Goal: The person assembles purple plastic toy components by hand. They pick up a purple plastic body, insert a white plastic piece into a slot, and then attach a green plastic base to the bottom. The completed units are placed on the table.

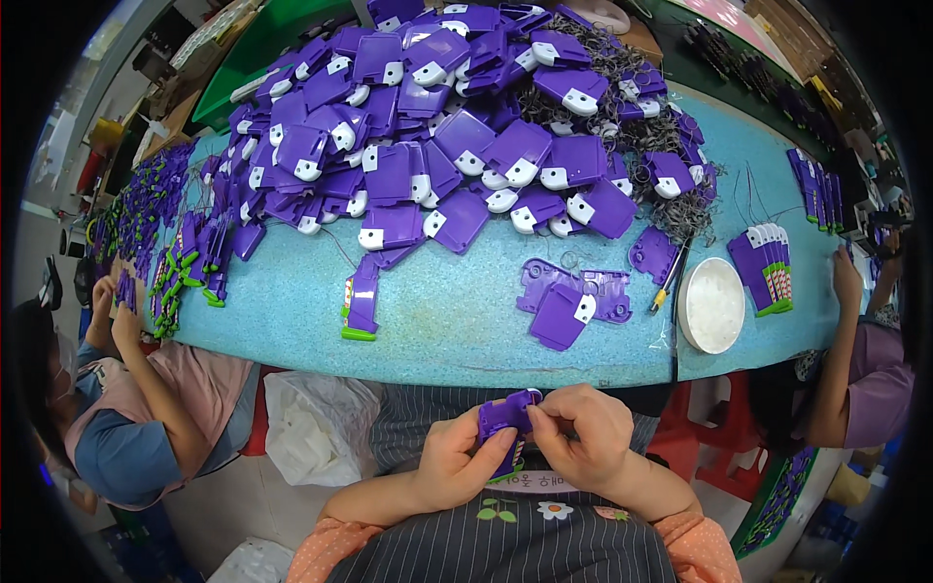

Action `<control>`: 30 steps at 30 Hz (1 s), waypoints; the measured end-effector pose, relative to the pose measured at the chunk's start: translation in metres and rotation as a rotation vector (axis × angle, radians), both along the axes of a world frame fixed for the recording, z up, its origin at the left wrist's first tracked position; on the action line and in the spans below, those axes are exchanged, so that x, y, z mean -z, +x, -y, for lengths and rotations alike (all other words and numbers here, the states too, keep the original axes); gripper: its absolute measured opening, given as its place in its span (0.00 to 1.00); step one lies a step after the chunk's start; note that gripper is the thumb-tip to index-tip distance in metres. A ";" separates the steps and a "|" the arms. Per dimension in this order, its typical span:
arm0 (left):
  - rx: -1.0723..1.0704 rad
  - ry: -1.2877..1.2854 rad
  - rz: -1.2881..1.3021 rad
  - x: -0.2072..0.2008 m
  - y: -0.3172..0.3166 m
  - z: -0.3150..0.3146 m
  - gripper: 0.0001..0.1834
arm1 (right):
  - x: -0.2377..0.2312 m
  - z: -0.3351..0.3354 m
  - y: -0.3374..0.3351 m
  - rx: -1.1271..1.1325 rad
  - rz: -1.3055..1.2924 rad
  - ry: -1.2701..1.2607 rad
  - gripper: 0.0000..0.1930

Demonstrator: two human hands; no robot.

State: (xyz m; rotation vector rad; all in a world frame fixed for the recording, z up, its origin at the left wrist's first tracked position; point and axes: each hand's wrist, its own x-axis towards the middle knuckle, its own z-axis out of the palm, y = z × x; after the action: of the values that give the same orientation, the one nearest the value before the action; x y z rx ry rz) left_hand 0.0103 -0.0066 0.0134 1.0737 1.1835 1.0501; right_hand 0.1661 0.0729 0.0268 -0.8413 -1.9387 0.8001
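Above my lap, just off the table's front edge, my left hand (455, 459) grips a small purple plastic casing (502, 416), thumb across its face. The casing has a pale part at its top corner and a green edge low down. My right hand (587, 435) is closed, with thumb and forefinger pinched at the casing's right upper edge; anything finer between those fingertips is hidden. On the table ahead, a purple plate with a white corner (561, 317) overlaps two purple shell pieces. A purple piece with a green end (362, 299) lies to the left.
A large heap of purple-and-white casings (398, 126) covers the back of the blue table (457, 321), with tangled dark wires (622, 117) beside it. A white bowl (711, 305), a yellow-and-black tool (665, 291) and a stacked row of casings (760, 267) lie right. Co-workers sit on both sides.
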 end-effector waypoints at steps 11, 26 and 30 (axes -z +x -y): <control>-0.035 -0.004 0.106 0.000 -0.002 -0.003 0.15 | 0.001 0.001 0.003 0.080 0.099 0.007 0.09; -0.029 0.149 -0.184 -0.006 0.004 -0.005 0.15 | 0.002 0.006 0.004 0.104 0.077 0.045 0.08; -0.039 0.346 -0.442 -0.006 0.007 -0.008 0.16 | 0.003 0.004 0.004 0.054 -0.047 -0.042 0.06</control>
State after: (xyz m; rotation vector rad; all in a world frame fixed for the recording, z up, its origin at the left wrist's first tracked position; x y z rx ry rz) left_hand 0.0170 0.0014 0.0190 1.6194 1.4045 1.1056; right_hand 0.1699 0.0687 0.0237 -0.8890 -1.8559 0.8242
